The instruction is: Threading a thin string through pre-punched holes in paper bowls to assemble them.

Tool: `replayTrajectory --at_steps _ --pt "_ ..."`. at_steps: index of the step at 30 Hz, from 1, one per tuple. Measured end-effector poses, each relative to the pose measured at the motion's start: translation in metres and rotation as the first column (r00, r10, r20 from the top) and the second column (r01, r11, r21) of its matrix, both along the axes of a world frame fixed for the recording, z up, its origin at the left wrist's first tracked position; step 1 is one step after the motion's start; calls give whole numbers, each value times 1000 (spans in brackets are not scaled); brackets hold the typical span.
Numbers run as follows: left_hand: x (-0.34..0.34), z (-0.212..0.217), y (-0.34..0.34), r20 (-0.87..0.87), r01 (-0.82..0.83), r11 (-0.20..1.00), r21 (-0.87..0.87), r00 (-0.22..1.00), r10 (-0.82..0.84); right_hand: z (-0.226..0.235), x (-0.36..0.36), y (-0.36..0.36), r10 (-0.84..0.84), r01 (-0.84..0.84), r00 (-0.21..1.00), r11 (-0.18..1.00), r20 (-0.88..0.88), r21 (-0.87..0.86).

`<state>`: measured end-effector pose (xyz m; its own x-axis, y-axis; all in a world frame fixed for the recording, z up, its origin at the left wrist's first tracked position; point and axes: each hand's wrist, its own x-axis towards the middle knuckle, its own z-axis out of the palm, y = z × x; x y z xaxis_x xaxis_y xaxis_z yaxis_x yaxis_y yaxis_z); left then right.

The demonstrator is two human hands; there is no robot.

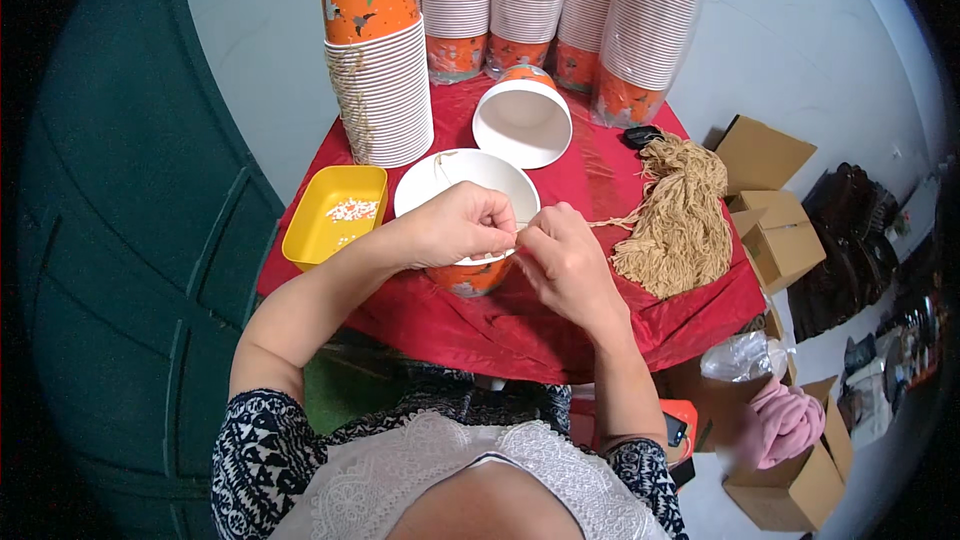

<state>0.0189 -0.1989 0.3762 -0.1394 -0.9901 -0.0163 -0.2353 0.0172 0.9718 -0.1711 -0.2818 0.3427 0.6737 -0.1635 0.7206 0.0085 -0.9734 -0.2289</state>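
Note:
Directly in front of me stands an orange paper bucket (470,281) with a white inside, its mouth facing up. Over its near rim, my left hand (462,225) and my right hand (568,265) meet, fingertips pinched together. A thin tan cord (612,223) runs from the right hand toward a heap of tan cords (680,225) on the right. Between the fingertips the cord is mostly hidden. Another bit of tan cord (445,162) lies over the bucket's far rim. Left of it, a yellow tray (305,230) holds small white and orange pieces (353,209).
A red cloth (620,325) covers the table. Behind the bucket, an empty paper bucket (522,124) lies on its side. Tall bucket stacks (385,90) line the back, several in clear plastic. A black object (640,137) touches the cord heap. Open cardboard boxes (778,237) stand at right.

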Motion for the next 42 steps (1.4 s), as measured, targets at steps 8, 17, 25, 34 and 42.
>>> replayTrajectory --at_steps 8,17,25,34,42 --pt "3 0 -9 464 -95 906 -412 834 298 -7 35 -39 90 -17 987 884 134 -468" --pt "6 -60 -33 425 -115 689 -715 712 559 -45 59 -84 116 -5 981 822 159 -570" --pt "13 -93 -40 296 -291 793 -535 815 499 -59 54 -84 103 -28 987 871 127 -491" --pt "29 -116 -50 -44 -266 957 -116 964 263 -69 50 -78 155 -143 987 964 39 -223" --pt "39 -131 -48 -144 -223 973 -56 966 213 -79 46 -79 108 -113 991 992 -85 -56"
